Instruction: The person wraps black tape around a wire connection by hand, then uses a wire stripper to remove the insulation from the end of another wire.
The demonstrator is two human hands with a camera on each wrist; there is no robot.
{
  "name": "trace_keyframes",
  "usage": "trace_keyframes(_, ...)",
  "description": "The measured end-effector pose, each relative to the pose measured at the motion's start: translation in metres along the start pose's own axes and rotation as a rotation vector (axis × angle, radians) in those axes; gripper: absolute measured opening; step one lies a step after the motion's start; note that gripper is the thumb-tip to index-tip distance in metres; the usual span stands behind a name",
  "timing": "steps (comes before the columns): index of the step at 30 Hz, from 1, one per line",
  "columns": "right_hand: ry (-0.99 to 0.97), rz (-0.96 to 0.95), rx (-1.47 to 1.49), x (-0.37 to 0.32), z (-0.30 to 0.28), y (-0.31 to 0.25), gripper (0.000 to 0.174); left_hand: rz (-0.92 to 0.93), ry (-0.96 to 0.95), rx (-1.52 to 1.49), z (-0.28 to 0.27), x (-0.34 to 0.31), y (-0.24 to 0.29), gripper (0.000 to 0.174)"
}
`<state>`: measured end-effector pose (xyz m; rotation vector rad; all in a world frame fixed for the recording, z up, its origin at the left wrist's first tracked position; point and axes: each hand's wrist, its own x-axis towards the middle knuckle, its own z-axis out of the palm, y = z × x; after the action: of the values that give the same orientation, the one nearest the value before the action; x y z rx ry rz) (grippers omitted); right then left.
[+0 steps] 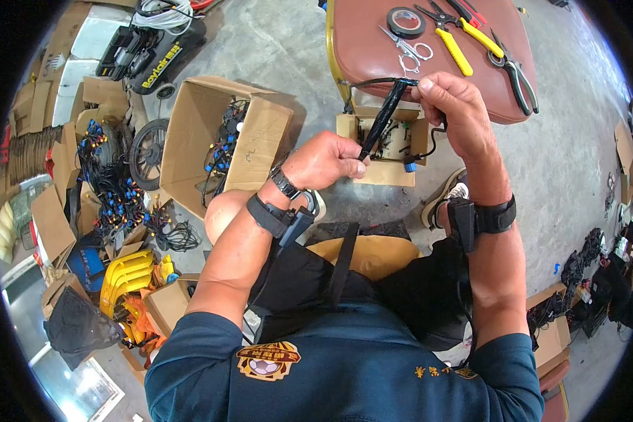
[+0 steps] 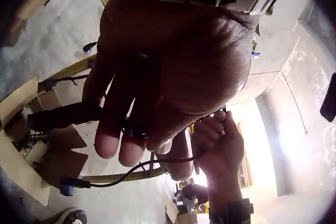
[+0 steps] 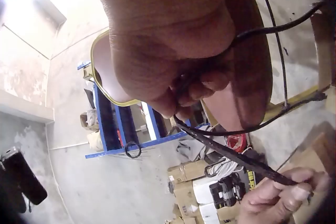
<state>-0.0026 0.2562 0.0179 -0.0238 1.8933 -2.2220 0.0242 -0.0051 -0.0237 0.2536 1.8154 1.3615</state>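
A black cable bundle wrapped in shiny tape (image 1: 383, 116) runs slantwise between both hands. My left hand (image 1: 325, 160) pinches its lower end between thumb and fingers. At the upper end, my right hand (image 1: 456, 105) grips the bundle with curled fingers. Thinner black cable (image 3: 273, 28) leaves the right hand, and one loose length hangs down to a blue connector (image 1: 410, 167). The same blue connector (image 2: 67, 186) dangles at lower left in the left wrist view. Below the hands stands a small open carton (image 1: 387, 174) with small dark parts inside.
A brown padded seat (image 1: 362, 53) ahead carries black tape (image 1: 406, 22), scissors (image 1: 406, 49), yellow-handled pliers (image 1: 455, 53) and black-handled pliers (image 1: 517, 81). A larger carton (image 1: 267, 137) of connector cables stands left. More cable bundles (image 1: 112, 183) and a wheel (image 1: 148, 155) lie farther left.
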Motion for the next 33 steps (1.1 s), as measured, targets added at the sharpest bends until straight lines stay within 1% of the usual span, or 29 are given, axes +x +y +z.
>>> trace_keyframes(2, 0.010, 0.007, 0.031, 0.001, -0.001, -0.001, 0.021, 0.001, -0.020, 0.027, 0.000, 0.000, -0.004, 0.017)
trace_keyframes(5, 0.041, 0.013, 0.021, 0.002, -0.003, -0.005, 0.021, 0.076, -0.052, 0.103, 0.002, 0.000, -0.011, 0.022)
trace_keyframes(8, 0.025, 0.019, 0.057, 0.003, -0.003, -0.005, 0.021, 0.061, -0.093, 0.189, 0.004, -0.002, -0.009, 0.026)
trace_keyframes(11, -0.037, 0.041, 0.040, 0.001, -0.003, -0.007, 0.021, 0.100, -0.072, 0.366, 0.006, 0.000, -0.015, 0.029)
trace_keyframes(14, -0.084, 0.009, -0.010, -0.002, -0.001, -0.006, 0.019, 0.382, 0.054, 0.690, 0.009, -0.001, -0.003, 0.035)
trace_keyframes(16, -0.110, -0.001, -0.034, -0.004, 0.001, -0.007, 0.018, 0.443, 0.202, 0.762, 0.008, -0.002, -0.001, 0.036)
trace_keyframes(18, -0.113, -0.005, -0.057, -0.006, 0.003, -0.007, 0.019, 0.346, 0.288, 0.726, 0.004, -0.004, 0.005, 0.036)
trace_keyframes(20, -0.131, 0.013, -0.081, -0.007, 0.003, -0.007, 0.019, 0.092, 0.312, 0.583, -0.005, -0.005, 0.018, 0.033)
trace_keyframes(23, -0.172, 0.069, -0.144, -0.009, 0.005, -0.009, 0.020, 0.269, 0.618, 0.151, -0.008, -0.002, 0.019, 0.031)
trace_keyframes(24, -0.189, 0.088, -0.180, -0.011, 0.009, -0.012, 0.020, 0.366, 0.666, 0.198, -0.009, -0.002, 0.025, 0.029)
trace_keyframes(26, -0.256, 0.103, -0.259, -0.012, 0.017, -0.015, 0.020, 0.590, 0.657, 0.321, -0.011, -0.002, 0.031, 0.030)
trace_keyframes(27, -0.275, 0.098, -0.245, -0.012, 0.022, -0.014, 0.019, 0.705, 0.648, 0.385, -0.012, -0.002, 0.033, 0.030)
trace_keyframes(28, -0.291, 0.094, -0.231, -0.013, 0.027, -0.012, 0.019, 0.763, 0.617, 0.410, -0.011, -0.002, 0.036, 0.029)
trace_keyframes(29, -0.304, 0.091, -0.218, -0.013, 0.030, -0.010, 0.019, 0.751, 0.577, 0.359, -0.011, -0.004, 0.033, 0.028)
trace_keyframes(30, -0.316, 0.150, -0.227, -0.012, 0.031, -0.012, 0.017, 0.740, 0.537, 0.309, -0.011, -0.006, 0.030, 0.027)
trace_keyframes(31, -0.319, 0.139, -0.232, -0.011, 0.033, -0.013, 0.017, 0.729, 0.498, 0.259, -0.011, -0.008, 0.028, 0.026)
trace_keyframes(32, -0.322, 0.126, -0.237, -0.011, 0.036, -0.014, 0.017, 0.730, 0.520, 0.249, -0.012, -0.010, 0.028, 0.023)
trace_keyframes(33, -0.325, 0.113, -0.242, -0.009, 0.039, -0.015, 0.017, 0.711, 0.502, 0.254, -0.015, -0.014, 0.030, 0.023)
